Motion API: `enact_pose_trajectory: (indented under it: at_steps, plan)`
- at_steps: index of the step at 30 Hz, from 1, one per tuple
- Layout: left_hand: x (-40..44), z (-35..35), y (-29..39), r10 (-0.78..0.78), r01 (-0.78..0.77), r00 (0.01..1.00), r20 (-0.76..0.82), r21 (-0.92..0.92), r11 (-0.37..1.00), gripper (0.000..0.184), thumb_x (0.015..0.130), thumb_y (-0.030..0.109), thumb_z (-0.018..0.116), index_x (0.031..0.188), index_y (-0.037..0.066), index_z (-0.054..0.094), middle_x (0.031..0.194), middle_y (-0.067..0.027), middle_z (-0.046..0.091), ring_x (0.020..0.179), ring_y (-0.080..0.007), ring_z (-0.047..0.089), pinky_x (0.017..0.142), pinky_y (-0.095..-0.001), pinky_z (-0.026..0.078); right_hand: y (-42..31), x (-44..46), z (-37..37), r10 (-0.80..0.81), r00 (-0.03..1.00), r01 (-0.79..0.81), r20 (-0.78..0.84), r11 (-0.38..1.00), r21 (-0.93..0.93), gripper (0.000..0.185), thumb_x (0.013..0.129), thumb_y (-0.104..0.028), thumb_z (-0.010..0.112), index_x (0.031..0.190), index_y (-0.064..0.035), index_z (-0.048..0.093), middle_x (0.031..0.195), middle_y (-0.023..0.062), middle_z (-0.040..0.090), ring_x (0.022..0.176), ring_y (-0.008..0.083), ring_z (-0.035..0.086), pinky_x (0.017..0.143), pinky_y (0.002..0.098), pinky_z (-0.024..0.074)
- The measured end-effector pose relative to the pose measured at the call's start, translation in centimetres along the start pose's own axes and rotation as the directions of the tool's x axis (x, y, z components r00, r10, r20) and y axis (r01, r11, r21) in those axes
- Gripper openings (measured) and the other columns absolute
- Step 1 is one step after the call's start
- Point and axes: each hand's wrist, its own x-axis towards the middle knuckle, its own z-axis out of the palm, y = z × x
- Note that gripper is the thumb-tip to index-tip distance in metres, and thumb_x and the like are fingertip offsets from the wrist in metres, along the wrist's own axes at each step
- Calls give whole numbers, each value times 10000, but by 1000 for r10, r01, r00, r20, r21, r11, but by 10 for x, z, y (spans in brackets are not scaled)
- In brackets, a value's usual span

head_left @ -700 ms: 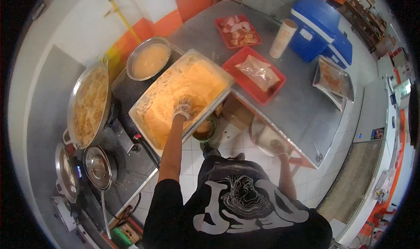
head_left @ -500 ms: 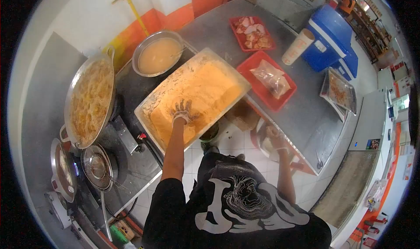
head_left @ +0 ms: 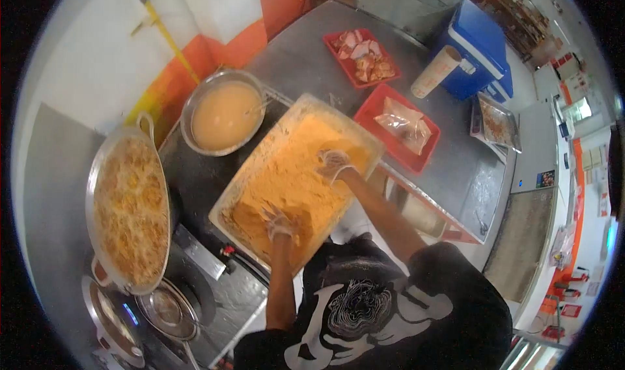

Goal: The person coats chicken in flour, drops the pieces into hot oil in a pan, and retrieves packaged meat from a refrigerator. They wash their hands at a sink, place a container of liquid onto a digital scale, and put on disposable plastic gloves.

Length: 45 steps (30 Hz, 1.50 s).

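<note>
Upper garment: one black shirt (head_left: pixel 416 341), short-sleeved. From where I stand, the front marking centres on a round motif (head_left: pixel 360 308) of fine, pale, wavy concentric lines; use it as the reference point. A long curved grey shape (head_left: pixel 319 318) flanks the motif on the wearer's left; a lobed grey shape (head_left: pixel 436 307) lies on the wearer's right. Slender finger-like shapes (head_left: pixel 348 349) sit collarward of the motif. Waistward of it: a dull greyish patch (head_left: pixel 348 259), nature indistinct.

Sleeves: left sleeve (head_left: pixel 267 347) and right sleeve (head_left: pixel 449 266), one on either side of the motif, both plain black. Forearms: bare.

Hand covering: left hand (head_left: pixel 280 224) and right hand (head_left: pixel 333 162), each in a thin, translucent, wrinkled glove.
</note>
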Motion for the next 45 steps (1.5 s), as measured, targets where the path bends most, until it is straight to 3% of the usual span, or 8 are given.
enact_pose_trajectory:
  at_steps: [6, 13, 19, 21, 22, 27, 36, 45]
  plan:
    - [-13, -1, 1, 443, -404, 895, 52, 514, 756, 923, 764, 487, 634, 1468, 109, 173, 1471, -185, 259, 1331, -327, 329, 1104, -465, 261, -56, 21, 43, 325, 946, -325, 0, 944, -53, 808, 866, -569, 467, 1439, -43, 249, 1332, 231, 454, 1158, 336, 508, 939, 430, 441]
    - [-3, -27, 9, 368, -365, 913, -178, 53, 930, 822, 809, 482, 574, 1451, 115, 216, 1444, -169, 297, 1298, -315, 350, 1072, -466, 291, -62, 30, 64, 68, 766, 48, 639, 986, -163, 828, 860, -644, 406, 1458, -95, 248, 1478, 145, 305, 1315, 329, 354, 1077, 421, 310]
    - [-4, -32, 48, 195, -446, 890, -413, -697, 561, 740, 848, 478, 523, 1437, 120, 252, 1421, -155, 329, 1270, -304, 367, 1044, -468, 317, -80, 1, 34, 68, 965, -115, 252, 978, 174, 692, 920, -428, 541, 1462, -105, 258, 1520, 106, 230, 1346, 242, 336, 1059, 364, 344]
    - [3, -36, 66, 153, -422, 906, -394, -862, 279, 714, 861, 477, 506, 1432, 122, 264, 1413, -150, 340, 1261, -301, 373, 1034, -468, 326, -118, 1, 57, 34, 977, -183, 210, 639, 747, 622, 927, -279, 540, 1457, -104, 264, 1488, 117, 282, 1320, 253, 363, 1050, 379, 354]
    - [6, -37, 73, 137, -401, 913, -384, -907, 131, 701, 868, 476, 497, 1429, 123, 270, 1409, -148, 346, 1256, -299, 376, 1030, -469, 330, -130, -3, 65, 11, 978, -193, 210, 440, 877, 613, 928, -281, 539, 1450, -103, 271, 1481, 117, 288, 1314, 253, 367, 1046, 379, 357]
    - [4, -29, 97, 135, -313, 924, -359, -909, -274, 640, 900, 472, 454, 1417, 127, 301, 1390, -137, 373, 1233, -291, 391, 1006, -470, 351, -127, -23, 49, 15, 971, -225, 241, 415, 882, 567, 930, -289, 532, 1416, -101, 309, 1445, 120, 319, 1282, 253, 387, 1025, 382, 368]
    - [32, -32, 124, 154, -336, 877, -455, -811, -479, 548, 959, 466, 377, 1396, 135, 355, 1355, -116, 421, 1191, -275, 417, 964, -472, 390, -106, -28, 22, 14, 973, -221, 229, 331, 917, 491, 933, -305, 520, 1354, -96, 376, 1382, 125, 374, 1224, 254, 421, 988, 386, 389]
    - [3, -45, 139, 145, -300, 915, -378, -874, -383, 544, 948, 456, 408, 1384, 132, 377, 1346, -120, 436, 1162, -262, 442, 950, -443, 404, -105, -36, 17, 16, 976, -212, 218, 313, 926, 428, 936, -321, 508, 1292, -92, 444, 1318, 130, 430, 1166, 254, 456, 951, 391, 409]
